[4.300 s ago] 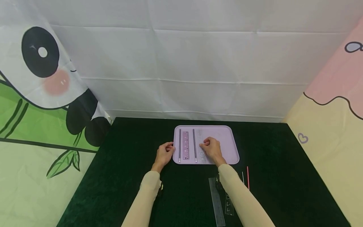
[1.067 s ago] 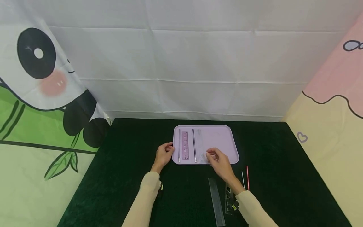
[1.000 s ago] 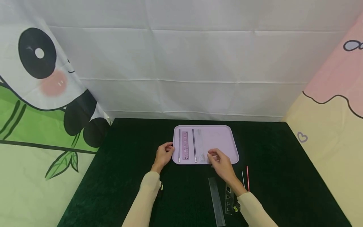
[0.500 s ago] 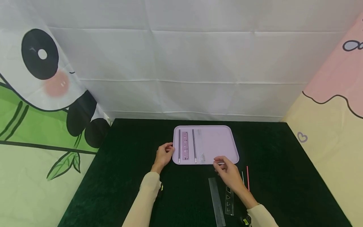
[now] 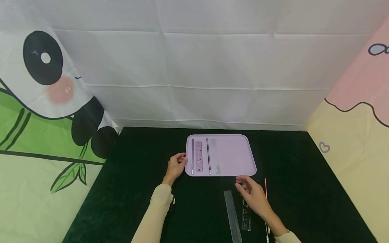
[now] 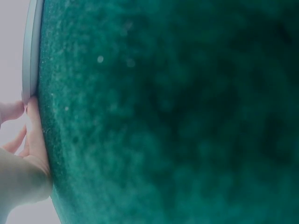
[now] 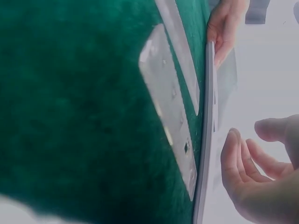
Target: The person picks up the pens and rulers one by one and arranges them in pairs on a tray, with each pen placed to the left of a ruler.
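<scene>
Two hands over a dark green table. Left hand (image 5: 175, 165) rests against the lilac tray's (image 5: 240, 158) left edge, fingers loosely curled, touching the rim. Right hand (image 5: 253, 195) hovers relaxed, holding nothing, just off the tray's near-right corner, above a clear stencil ruler (image 5: 245, 216). Grey ruler (image 5: 232, 216) lies beside; red stick (image 5: 265, 189) nr the hand's right. Tray's right half is bare.

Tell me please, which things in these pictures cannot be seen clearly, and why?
- Head view: the markings on the purple ruler in the tray are too small to read.
- Head view: the right hand covers part of the thin sticks and the stencil ruler.
- Head view: the bottom edge cuts off the clear ruler.
- Left wrist view: the blurred green cloth fills the frame; only the left hand at the tray's edge shows.
</scene>
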`<state>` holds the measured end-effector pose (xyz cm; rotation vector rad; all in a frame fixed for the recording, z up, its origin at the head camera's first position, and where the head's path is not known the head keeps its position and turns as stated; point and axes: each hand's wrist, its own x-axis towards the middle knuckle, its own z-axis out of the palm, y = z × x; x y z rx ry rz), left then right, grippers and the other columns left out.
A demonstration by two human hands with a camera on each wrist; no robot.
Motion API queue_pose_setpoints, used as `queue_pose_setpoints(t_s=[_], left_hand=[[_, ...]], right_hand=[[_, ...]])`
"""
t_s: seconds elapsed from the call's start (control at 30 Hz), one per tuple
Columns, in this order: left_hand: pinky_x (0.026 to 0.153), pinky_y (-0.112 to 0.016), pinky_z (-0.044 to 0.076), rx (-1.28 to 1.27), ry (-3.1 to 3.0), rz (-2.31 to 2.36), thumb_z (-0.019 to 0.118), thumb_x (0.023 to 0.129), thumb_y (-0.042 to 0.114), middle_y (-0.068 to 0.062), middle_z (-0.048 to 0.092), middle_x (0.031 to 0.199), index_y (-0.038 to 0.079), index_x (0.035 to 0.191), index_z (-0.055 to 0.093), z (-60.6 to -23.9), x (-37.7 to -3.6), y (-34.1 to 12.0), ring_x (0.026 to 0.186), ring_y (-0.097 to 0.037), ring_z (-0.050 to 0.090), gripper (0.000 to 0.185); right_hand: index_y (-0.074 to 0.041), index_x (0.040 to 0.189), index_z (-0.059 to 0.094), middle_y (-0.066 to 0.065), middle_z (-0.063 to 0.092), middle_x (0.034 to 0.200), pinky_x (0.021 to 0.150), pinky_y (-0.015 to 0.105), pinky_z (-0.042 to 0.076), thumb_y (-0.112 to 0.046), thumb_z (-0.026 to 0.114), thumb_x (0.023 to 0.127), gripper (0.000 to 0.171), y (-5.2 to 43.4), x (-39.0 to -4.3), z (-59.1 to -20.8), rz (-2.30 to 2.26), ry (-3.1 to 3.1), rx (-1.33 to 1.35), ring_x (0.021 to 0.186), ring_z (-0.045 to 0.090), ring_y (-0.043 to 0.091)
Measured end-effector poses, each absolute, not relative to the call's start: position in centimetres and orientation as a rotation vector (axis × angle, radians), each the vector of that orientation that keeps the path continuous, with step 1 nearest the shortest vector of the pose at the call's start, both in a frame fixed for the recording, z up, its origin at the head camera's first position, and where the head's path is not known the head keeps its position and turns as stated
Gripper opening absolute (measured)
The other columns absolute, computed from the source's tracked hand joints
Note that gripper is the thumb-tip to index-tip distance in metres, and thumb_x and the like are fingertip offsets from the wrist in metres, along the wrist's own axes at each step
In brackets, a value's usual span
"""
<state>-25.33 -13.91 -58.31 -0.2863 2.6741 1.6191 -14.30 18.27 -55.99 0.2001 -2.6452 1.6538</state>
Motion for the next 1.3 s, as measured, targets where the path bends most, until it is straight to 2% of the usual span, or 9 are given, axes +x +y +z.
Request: queue_pose_setpoints(t_s=[0.2,0.5,0.97,1.3], left_hand=[[0.096,-0.043,0.05,-0.291,2.672,1.625,0.063,0.103,0.014,-0.012,0.066,0.114,0.003,0.135,0.064,-58.2,-25.3,-13.6,0.103,-0.026,0.06,0.034],[0.095,-0.042,0.051,-0.288,2.679,1.623,0.063,0.102,0.013,-0.012,0.067,0.114,0.003,0.134,0.065,-58.5,-25.5,-13.5,0.103,-0.026,0.06,0.033],[0.094,-0.042,0.051,-0.283,2.67,1.62,0.063,0.103,0.013,-0.012,0.066,0.113,0.002,0.135,0.064,-58.3,-25.5,-13.5,0.102,-0.026,0.06,0.034],[0.096,-0.043,0.05,-0.298,2.646,1.632,0.063,0.103,0.014,-0.012,0.065,0.114,0.003,0.136,0.064,-58.1,-25.4,-13.5,0.103,-0.026,0.059,0.035]], right_hand=[[-0.006,0.121,0.068,0.008,0.071,0.112,0.074,0.024,0.056,-0.012,0.071,0.098,0.024,19.4,-13.5,-56.4,1.602,-2.7,0.158,0.086,0.068,0.014],[-0.006,0.119,0.068,0.007,0.071,0.108,0.072,0.024,0.055,-0.002,0.076,0.091,0.03,21.3,-11.9,-56.7,1.491,-2.756,0.152,0.081,0.063,0.007],[-0.003,0.122,0.065,0.01,0.067,0.114,0.069,0.024,0.051,-0.006,0.075,0.092,0.031,23.8,-10.4,-57.0,1.313,-2.879,0.009,0.081,0.059,0.01],[0.003,0.12,0.065,0.01,0.065,0.105,0.065,0.024,0.049,-0.004,0.076,0.091,0.031,25.0,-9.6,-57.3,1.203,-2.925,-0.021,0.077,0.056,0.012]])
